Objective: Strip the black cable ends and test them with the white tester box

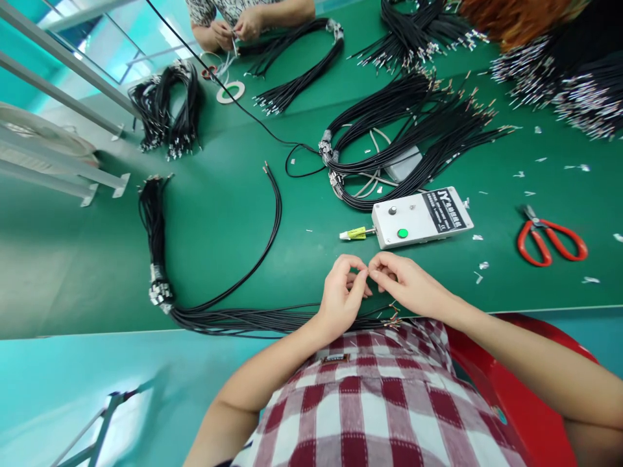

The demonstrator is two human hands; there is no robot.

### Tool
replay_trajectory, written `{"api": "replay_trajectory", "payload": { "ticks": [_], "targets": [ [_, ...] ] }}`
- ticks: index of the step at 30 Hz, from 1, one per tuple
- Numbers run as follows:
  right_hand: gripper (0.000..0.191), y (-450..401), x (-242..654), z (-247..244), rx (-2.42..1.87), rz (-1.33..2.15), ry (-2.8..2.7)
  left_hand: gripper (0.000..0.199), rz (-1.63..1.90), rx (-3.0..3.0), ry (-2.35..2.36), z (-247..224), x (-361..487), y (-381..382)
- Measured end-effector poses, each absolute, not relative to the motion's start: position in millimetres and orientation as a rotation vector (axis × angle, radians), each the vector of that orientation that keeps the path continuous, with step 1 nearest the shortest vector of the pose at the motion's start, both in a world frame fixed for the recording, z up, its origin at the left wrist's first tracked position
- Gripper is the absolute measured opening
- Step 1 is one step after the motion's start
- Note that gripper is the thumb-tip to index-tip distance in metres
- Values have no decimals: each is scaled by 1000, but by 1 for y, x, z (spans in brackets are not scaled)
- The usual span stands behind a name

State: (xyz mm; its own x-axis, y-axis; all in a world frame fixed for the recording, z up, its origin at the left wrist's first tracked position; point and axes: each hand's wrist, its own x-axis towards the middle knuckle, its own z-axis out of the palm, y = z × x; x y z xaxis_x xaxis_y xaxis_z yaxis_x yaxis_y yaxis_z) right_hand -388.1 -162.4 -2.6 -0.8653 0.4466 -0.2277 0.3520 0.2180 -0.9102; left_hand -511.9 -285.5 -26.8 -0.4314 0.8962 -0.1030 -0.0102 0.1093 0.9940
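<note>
My left hand (344,288) and my right hand (400,279) meet fingertip to fingertip above the table's front edge. Each is pinched closed; what sits between the fingertips is too small to make out. Under my left hand runs a bundle of black cables (233,319), its stripped, coloured wire ends lying just right of that hand. A white clip band (159,292) gathers the bundle at the left. Right behind my hands lies a grey control box (421,217) with a green button and a yellow-wrapped tip (355,234) pointing left.
Red-handled pliers (552,241) lie at the right. Looped cable bundles (379,123) lie behind the box, more at the back. Across the green table (219,214), a person's hands (236,31) hold white strips near a tape roll (230,92). Metal rails stand at the left.
</note>
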Motion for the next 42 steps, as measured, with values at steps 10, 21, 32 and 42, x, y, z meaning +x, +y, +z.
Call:
{"api": "replay_trajectory", "payload": {
  "ticks": [10,21,32,42],
  "targets": [
    [17,-163,-386,-10,-727,925,-2814,22,1486,745,1676,-45,-516,-279],
    [20,-164,-403,4,-332,46,-2907,26,1418,681,1480,-33,-539,-273],
    [20,-141,-429,4,-305,-48,-2910,11,1474,1095,1869,-39,-569,-273],
    [28,-127,-448,-17,-463,-265,-2907,16,1574,691,1667,-49,-591,-252]
  ]
}}
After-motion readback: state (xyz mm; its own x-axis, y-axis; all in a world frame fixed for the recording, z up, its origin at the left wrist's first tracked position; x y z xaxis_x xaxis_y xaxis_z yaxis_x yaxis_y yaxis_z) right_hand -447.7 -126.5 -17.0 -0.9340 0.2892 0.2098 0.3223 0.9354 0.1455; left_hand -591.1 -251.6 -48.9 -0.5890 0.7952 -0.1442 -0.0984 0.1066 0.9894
